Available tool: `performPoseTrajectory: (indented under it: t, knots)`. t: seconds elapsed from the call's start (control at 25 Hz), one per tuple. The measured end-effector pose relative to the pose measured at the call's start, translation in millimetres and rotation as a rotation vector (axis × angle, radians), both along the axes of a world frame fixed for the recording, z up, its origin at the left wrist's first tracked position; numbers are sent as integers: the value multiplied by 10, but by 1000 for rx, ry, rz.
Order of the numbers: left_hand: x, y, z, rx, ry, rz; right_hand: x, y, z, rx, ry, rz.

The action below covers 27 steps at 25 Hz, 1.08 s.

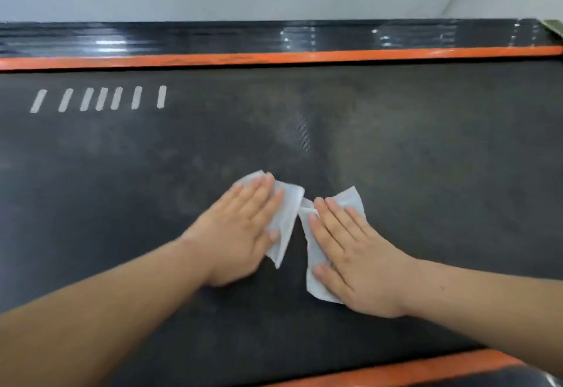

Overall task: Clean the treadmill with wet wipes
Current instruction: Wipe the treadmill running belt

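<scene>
The treadmill's dark belt [396, 149] fills most of the head view, with dusty smears across it. My left hand [240, 228] lies flat, fingers straight, pressing a white wet wipe [288, 213] onto the belt near the middle. Just to its right my right hand [350, 252] presses a second white wet wipe [313, 252] down the same way. The two wipes almost touch between my hands. Most of each wipe is hidden under a palm.
An orange strip [274, 57] and a glossy black side rail [213, 36] run along the far edge of the belt, with a pale wall behind. Several white dashes [100, 98] mark the belt at the far left. Another orange strip [426, 368] edges the near side.
</scene>
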<state>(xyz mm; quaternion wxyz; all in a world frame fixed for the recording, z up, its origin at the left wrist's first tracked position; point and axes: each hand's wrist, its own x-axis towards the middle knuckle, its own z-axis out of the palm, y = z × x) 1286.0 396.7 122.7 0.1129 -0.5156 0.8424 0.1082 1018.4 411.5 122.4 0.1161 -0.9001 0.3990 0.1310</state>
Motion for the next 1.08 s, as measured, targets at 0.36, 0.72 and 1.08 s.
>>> performPoseTrajectory:
  t: [0.36, 0.72, 1.08]
  knots:
    - [-712, 1101, -103, -63, 136, 85, -14, 157, -68, 46, -18, -607]
    - [-779, 1220, 18, 17, 87, 94, -157, 767, 139, 196, 150, -439]
    - [-1043, 526, 4, 0, 29, 213, -450, -262, 38, 123, 139, -558]
